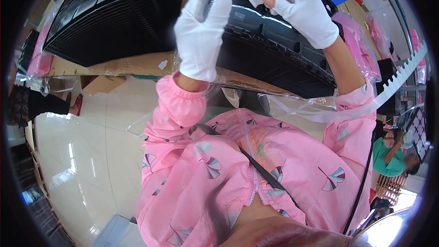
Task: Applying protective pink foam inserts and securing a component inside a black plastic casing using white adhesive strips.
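Both my hands wear white cloth gloves and reach up from pink patterned sleeves. My left hand [201, 29] is raised with its fingers spread, holding nothing, hovering just in front of a stack of black plastic trays [274, 45]. My right hand [299, 11] is closed, its fingertips pinching a small white sticker [255, 1] over the top tray of that stack. The sticker's far edge touches or nearly touches the glossy black surface; I cannot tell which.
A second stack of black trays [105, 13] stands to the left on a cardboard sheet [114, 66]. Pink bags [361, 45] lie at the right. Clear plastic film [311, 107] hangs off the bench edge. A person in green [393, 158] sits at the lower right. Shiny tiled floor [87, 146] lies below.
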Motion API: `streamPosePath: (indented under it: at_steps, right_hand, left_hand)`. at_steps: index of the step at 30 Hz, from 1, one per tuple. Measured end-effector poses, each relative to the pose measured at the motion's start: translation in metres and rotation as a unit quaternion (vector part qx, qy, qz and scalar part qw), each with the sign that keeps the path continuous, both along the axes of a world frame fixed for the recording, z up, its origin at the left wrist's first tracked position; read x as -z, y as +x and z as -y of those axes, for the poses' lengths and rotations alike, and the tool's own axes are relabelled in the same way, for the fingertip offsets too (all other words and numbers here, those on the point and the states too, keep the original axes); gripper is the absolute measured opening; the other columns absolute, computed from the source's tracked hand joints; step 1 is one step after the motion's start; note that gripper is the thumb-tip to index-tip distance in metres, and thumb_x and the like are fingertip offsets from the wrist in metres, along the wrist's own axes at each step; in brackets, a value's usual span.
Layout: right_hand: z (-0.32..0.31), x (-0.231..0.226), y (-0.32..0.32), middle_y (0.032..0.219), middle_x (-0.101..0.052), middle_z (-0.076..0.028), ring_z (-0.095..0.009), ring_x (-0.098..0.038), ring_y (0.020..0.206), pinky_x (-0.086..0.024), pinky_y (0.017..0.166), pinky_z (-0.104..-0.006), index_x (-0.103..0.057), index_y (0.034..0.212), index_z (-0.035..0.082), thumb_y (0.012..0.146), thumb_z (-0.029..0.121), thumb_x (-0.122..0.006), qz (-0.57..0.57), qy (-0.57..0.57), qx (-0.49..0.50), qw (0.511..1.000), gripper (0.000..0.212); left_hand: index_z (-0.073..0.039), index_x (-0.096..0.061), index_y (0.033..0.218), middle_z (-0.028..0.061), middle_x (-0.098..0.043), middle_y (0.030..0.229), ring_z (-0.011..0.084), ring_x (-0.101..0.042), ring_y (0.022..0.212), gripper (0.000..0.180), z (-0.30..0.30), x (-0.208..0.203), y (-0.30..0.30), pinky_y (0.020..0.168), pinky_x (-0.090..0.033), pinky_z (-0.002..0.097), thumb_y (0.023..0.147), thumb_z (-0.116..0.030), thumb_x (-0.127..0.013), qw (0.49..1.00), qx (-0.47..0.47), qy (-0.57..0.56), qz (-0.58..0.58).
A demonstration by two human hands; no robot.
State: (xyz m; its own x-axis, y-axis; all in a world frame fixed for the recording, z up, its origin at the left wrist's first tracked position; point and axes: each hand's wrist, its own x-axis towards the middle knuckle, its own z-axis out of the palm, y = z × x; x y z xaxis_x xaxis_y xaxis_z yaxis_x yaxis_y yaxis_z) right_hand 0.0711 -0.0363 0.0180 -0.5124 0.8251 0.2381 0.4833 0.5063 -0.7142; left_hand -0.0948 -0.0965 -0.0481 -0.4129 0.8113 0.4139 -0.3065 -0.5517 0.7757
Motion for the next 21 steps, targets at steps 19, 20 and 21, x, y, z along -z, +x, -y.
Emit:
streamPosePath:
  at_steps: [19, 20, 21]
  right_hand:
    - [0.006, 0.004, 0.116, 0.081, -0.065, -0.014, -0.026, -0.063, 0.076, -0.049, 0.069, -0.0335, -0.066, 0.088, 0.002, 0.080, 0.011, -0.061, 0.025, 0.163, 0.091, 0.982, 0.013]
    - [0.006, 0.006, 0.142, 0.081, -0.066, -0.013, -0.027, -0.063, 0.077, -0.050, 0.071, -0.0318, -0.067, 0.088, 0.003, 0.079, 0.009, -0.061, 0.076, 0.209, 0.097, 0.970, 0.013]
    - [0.006, 0.003, 0.164, 0.092, -0.064, -0.018, -0.031, -0.062, 0.088, -0.049, 0.078, -0.0355, -0.063, 0.098, -0.001, 0.086, 0.021, -0.055, 0.182, 0.150, 0.119, 0.964, 0.026]
  left_hand:
    - [0.008, -0.046, 0.123, 0.0216, -0.054, 0.120, 0.0308, -0.056, 0.109, 0.032, -0.033, -0.019, 0.084, 0.093, -0.049, 0.0372, 0.095, -0.007, -0.044, 0.930, 0.340, -0.079, 0.113]
    - [0.010, -0.043, 0.124, 0.0251, -0.050, 0.123, 0.0355, -0.053, 0.113, 0.033, -0.037, -0.016, 0.089, 0.095, -0.048, 0.0400, 0.095, -0.005, -0.042, 0.920, 0.361, -0.082, 0.126]
    - [0.010, -0.043, 0.124, 0.0252, -0.050, 0.123, 0.0354, -0.053, 0.113, 0.033, -0.041, -0.015, 0.094, 0.095, -0.048, 0.0399, 0.095, -0.005, -0.042, 0.917, 0.368, -0.089, 0.127]
